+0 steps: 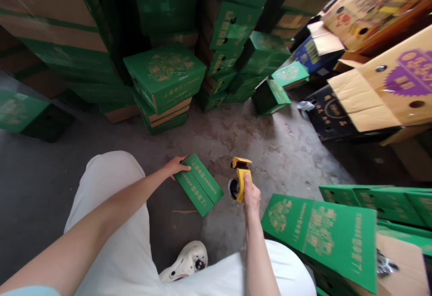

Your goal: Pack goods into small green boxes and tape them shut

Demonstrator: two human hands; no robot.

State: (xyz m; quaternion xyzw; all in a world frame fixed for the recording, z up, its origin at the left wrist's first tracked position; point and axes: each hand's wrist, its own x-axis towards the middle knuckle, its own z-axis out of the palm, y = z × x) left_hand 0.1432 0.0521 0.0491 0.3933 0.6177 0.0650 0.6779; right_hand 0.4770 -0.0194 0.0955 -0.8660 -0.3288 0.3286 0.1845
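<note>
In the head view, my left hand grips the upper left end of a green cardboard box with gold printing. The box is tilted between my knees, with a seam running along the face turned to me. Closed around the handle of a yellow tape dispenser is my right hand, just right of the box and apart from it. A roll of tape shows at the dispenser's left side. My left thumb lies on the box face; the other fingers are mostly hidden.
Stacks of green boxes stand ahead and to the left. At right are open printed cartons and a black carton. A large green box sits close by my right knee. Grey concrete floor lies between them.
</note>
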